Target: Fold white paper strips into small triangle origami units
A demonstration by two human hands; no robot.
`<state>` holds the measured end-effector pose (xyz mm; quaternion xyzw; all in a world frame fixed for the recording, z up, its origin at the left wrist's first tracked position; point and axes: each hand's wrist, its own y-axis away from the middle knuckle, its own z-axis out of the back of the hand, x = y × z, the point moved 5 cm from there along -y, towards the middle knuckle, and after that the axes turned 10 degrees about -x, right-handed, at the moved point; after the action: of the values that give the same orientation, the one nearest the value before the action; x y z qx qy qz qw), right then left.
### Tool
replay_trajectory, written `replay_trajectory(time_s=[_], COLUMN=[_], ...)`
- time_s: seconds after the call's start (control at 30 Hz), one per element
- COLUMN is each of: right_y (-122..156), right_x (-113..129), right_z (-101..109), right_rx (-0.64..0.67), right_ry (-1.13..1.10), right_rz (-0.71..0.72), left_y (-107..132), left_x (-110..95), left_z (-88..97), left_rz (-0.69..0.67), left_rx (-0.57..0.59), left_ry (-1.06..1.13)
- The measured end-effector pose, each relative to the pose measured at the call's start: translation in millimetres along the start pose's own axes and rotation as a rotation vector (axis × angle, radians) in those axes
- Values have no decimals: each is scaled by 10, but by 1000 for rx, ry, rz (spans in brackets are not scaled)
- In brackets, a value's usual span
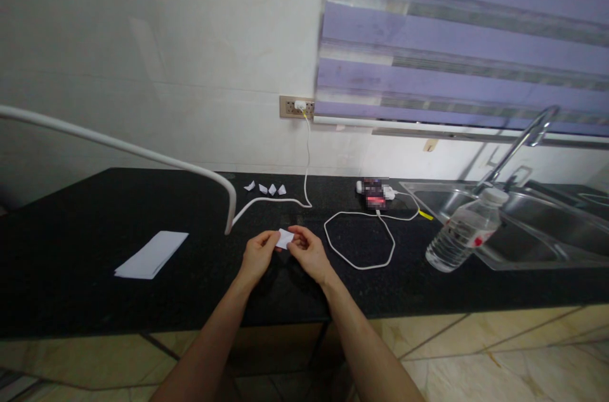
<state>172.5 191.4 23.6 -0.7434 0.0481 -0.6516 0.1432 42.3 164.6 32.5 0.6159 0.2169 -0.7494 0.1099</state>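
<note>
A small folded piece of white paper (285,238) is held between my two hands, just above the dark countertop. My left hand (259,255) pinches its left edge between thumb and fingers. On the other side, my right hand (308,252) grips the right edge, its thumb low and its fingers curled behind. Beyond my hands, several small folded white paper pieces (272,189) stand in a row near the wall. To the left lies a stack of white paper sheets (152,255).
A white cable (360,268) loops across the counter (71,250) to a phone (375,193). Another white cable rises to the wall outlet (290,108). At right, a water bottle (464,231) stands beside the steel sink (523,240) and faucet (516,148). A white curved bar (118,143) crosses the left.
</note>
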Motion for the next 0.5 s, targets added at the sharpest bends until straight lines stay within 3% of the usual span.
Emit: replay_trajectory(time_s=[0.5], right_y=[-8], right_x=[18], right_z=[2], right_rx=[8], right_ry=[-31], right_rz=[-4], left_y=[-14], left_x=[55], left_z=[-38], left_rz=[79], left_rx=[-14], left_ry=[170])
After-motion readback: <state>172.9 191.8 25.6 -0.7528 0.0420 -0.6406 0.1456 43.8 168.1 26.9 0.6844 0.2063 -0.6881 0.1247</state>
